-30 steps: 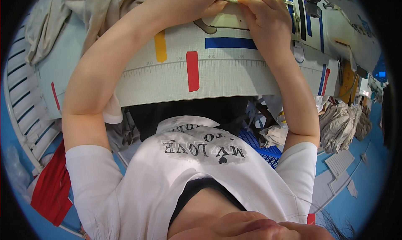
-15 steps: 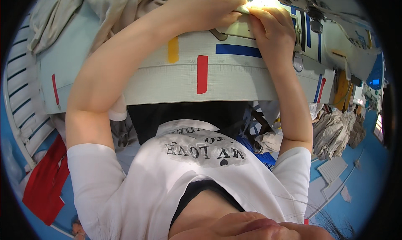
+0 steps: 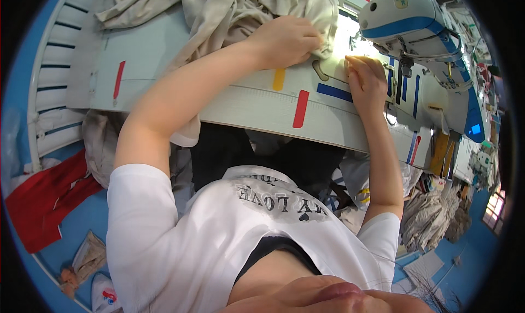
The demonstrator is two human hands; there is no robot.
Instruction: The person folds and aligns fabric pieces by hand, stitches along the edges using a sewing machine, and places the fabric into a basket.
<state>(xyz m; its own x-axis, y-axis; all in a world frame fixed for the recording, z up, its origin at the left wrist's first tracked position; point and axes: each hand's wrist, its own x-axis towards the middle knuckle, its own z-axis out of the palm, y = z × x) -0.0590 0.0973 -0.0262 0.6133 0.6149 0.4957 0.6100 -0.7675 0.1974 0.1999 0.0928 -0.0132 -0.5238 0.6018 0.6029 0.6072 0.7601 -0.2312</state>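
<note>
Beige fabric (image 3: 235, 18) lies bunched over the far part of the sewing table. My left hand (image 3: 290, 41) is closed on its edge, fingers curled down against the cloth. To the right, under the bright lamp light, my right hand (image 3: 367, 82) rests at the table apart from the fabric. Its fingers are drawn together near the thumb; what they hold, if anything, is too small to make out. The sewing machine head (image 3: 404, 15), white with a blue stripe, stands just beyond my right hand. Its needle area is washed out by glare.
The white table edge (image 3: 240, 106) carries a ruler scale and red, yellow and blue tape strips. A white slatted rack (image 3: 52, 75) stands at the left. Red cloth (image 3: 46, 203) lies low at the left; crumpled beige pieces (image 3: 432, 217) hang at the lower right.
The view has shifted, showing more of the machine and table. My hands were close together at the lit needle area; now they are apart, the left one farther left with the fabric.
</note>
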